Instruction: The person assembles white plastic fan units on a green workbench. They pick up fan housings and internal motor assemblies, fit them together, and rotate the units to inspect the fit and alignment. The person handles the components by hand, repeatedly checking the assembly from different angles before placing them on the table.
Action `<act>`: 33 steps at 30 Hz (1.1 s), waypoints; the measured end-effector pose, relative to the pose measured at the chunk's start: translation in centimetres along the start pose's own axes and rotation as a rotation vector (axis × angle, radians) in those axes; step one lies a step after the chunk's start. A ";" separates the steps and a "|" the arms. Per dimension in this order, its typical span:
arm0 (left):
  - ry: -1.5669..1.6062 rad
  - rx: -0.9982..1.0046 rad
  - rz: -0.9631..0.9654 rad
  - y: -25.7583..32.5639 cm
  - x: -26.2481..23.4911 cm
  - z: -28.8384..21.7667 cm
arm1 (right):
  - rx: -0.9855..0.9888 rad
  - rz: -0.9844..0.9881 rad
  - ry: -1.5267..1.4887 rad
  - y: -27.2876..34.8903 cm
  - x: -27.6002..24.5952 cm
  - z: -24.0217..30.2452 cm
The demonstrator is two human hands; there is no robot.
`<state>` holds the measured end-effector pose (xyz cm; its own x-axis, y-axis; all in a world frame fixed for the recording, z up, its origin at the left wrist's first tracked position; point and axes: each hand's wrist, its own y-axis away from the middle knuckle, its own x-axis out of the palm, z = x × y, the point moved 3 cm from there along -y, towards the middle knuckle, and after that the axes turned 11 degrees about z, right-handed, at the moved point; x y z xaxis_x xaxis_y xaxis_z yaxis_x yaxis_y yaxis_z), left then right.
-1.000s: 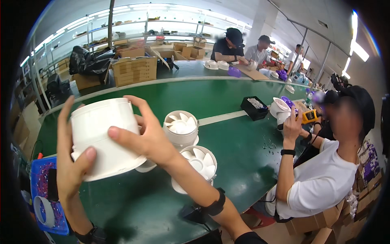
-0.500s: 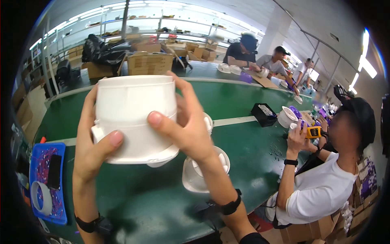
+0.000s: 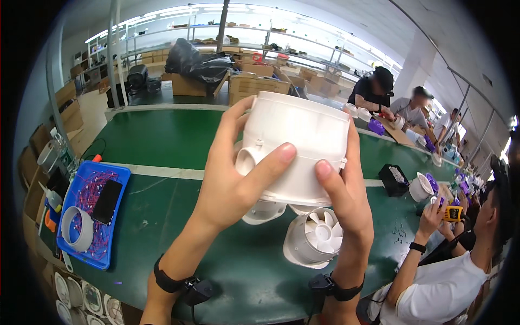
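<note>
I hold a white round plastic fan housing point(image 3: 297, 146) up in front of me with both hands. My left hand point(image 3: 233, 176) grips its left side, thumb across the front near a small side spout. My right hand point(image 3: 346, 195) grips the right side, thumb on the lower front edge. Below it on the green table point(image 3: 162, 216) stand two more white fan units: one with its blades showing point(image 3: 314, 235), and one mostly hidden behind the held housing point(image 3: 262, 211).
A blue tray point(image 3: 89, 214) at the left holds a white ring, a dark phone and thin wires. A person in a white shirt point(image 3: 444, 287) sits at the right with a yellow tool. Other workers sit further back; cardboard boxes and shelves stand behind.
The housing has shifted right and been turned in my hands, so its side spout now faces me. My view has swung left, bringing the blue tray more into sight.
</note>
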<state>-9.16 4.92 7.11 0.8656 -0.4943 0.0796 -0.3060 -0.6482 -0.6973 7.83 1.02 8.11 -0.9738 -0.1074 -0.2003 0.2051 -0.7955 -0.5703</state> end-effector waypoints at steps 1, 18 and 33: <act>0.001 0.041 -0.017 0.1 0.2 0.2 | 0.006 -0.005 -0.019 0.1 0.3 0.4; -0.277 0.028 0.142 -0.2 -0.6 -0.1 | -0.053 -0.012 0.129 -0.2 1.3 -2.1; -0.455 0.059 0.096 -0.1 -1.0 -0.7 | -0.092 -0.030 0.116 -0.3 2.3 -2.3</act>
<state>-10.31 5.09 7.60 0.9242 -0.2377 -0.2989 -0.3819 -0.5714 -0.7264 5.75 2.37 6.00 -0.9627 -0.0106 -0.2702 0.1896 -0.7389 -0.6466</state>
